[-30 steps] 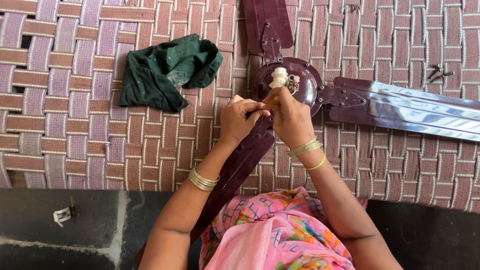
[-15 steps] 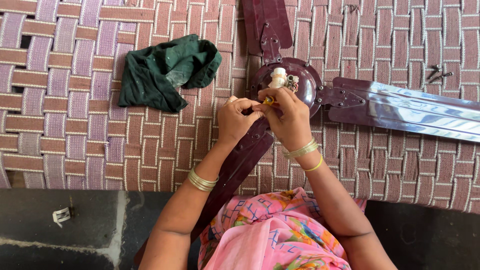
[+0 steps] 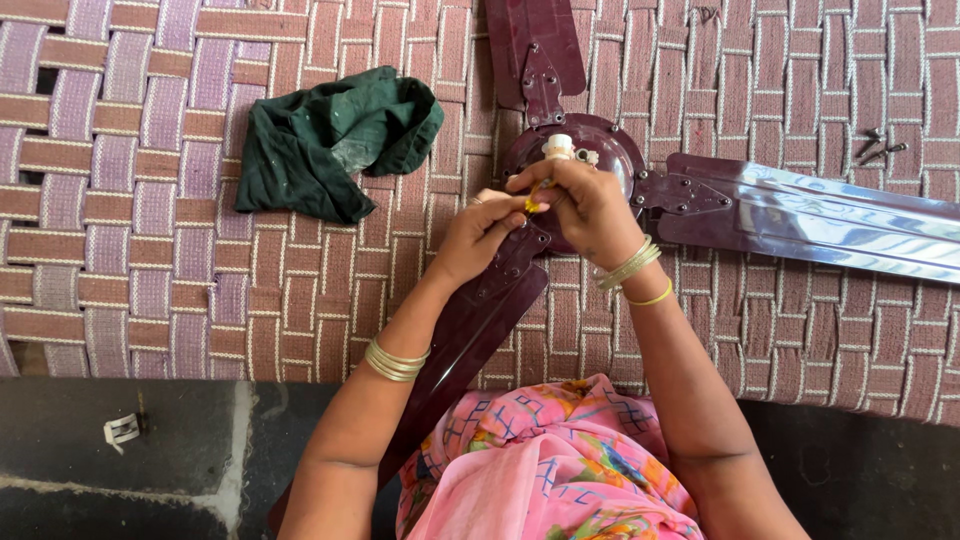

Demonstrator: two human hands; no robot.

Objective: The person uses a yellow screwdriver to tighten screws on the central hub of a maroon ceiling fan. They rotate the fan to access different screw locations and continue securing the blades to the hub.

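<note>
A: What is seen left of the grip?
B: A crumpled dark green cloth (image 3: 335,140) on the woven strap bed (image 3: 150,250).

A: And the grip?
B: The left hand (image 3: 475,235) and right hand (image 3: 585,205) are pinched together on a small yellow part (image 3: 534,203), just before the maroon metal ceiling fan (image 3: 600,150). It is judged light, stiff and easily dropped; its ends are best held.

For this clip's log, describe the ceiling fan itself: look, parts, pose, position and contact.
The ceiling fan lies flat on a woven strap cot. It is glossy maroon, apparently metal: a round motor hub with a short pale stub at its centre, and three blades bolted on by brackets, pointing up, right and down-left. The right blade shines with reflected light. The right hand rests over the hub; the left hand is above the lower blade, its contact unclear.
</note>
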